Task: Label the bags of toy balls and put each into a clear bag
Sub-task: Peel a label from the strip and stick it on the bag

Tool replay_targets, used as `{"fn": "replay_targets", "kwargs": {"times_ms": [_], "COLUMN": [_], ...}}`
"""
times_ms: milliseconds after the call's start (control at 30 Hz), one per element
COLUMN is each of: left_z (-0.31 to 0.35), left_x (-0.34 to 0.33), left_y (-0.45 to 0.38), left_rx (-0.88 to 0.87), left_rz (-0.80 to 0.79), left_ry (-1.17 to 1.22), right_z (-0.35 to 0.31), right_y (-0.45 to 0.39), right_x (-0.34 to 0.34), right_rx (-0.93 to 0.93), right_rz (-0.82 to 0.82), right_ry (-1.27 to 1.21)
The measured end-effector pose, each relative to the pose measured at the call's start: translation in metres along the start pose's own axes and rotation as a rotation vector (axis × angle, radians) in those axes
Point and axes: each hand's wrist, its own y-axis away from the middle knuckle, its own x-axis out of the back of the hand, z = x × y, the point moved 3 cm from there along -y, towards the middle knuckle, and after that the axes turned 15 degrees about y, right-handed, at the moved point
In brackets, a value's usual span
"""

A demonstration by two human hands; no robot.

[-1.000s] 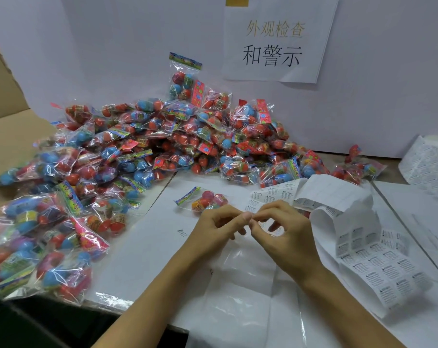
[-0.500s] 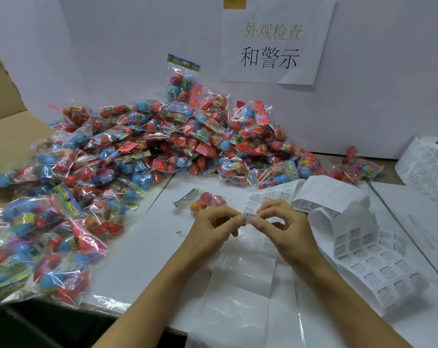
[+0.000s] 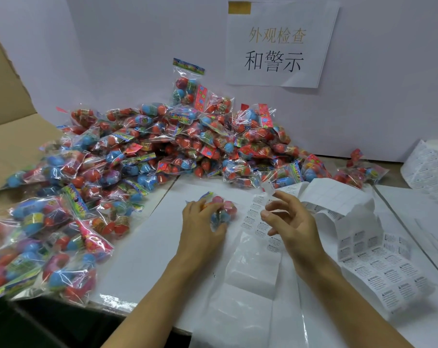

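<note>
A white bench is seen from above, backed by a pale wall to which a paper sign with printed characters is fixed. A brown cardboard flap stands at the bench's left edge. A large heap of bagged toy balls, red and blue in crinkled clear wrappers with coloured header strips, is spread from the front-left edge across to the back edge, where it is piled against the wall. A long strip of label sheet, printed with small warning labels, is folded and draped over the right half of the bench, and a roll of labels lies at the far right edge. Flat clear bags are stacked at the front edge between the forearms.

One bag of toy balls lies near the middle of the bench, just in front of the heap, and is gripped by the left hand, whose fingers are curled over its near side. The right hand is held just beside it, above the label sheet, fingers spread loosely. A single peeled label stands up at the tip of the raised forefinger; only that fingertip can be seen touching it, and no pinch by the thumb is shown.
</note>
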Motion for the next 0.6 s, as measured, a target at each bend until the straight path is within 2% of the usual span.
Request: {"fn": "replay_targets", "kwargs": {"times_ms": [133,267,367,500,600], "left_z": [0.014,0.031,0.035,0.034,0.034], "left_x": [0.000,-0.003,-0.011,-0.012,-0.006], "left_y": [0.003,0.013,0.018,0.019,0.017], "left_rx": [-0.135,-0.473,-0.625,-0.558,-0.389], "left_rz": [-0.015,-0.103,-0.198,-0.250,-0.092], "left_ry": [0.139,0.179,0.153,0.212,0.362], "right_z": [0.001,0.005,0.007,0.013,0.015], "right_y": [-0.002,-0.003,-0.005,-0.007,-0.007], "right_x": [0.001,0.001,0.003,0.005,0.005], "right_rx": [-0.009,-0.054,-0.062,-0.047,-0.036], "right_rz": [0.014,0.045,0.072,0.093,0.109], "right_ry": [0.003,-0.011,-0.018,-0.071,-0.110]}}
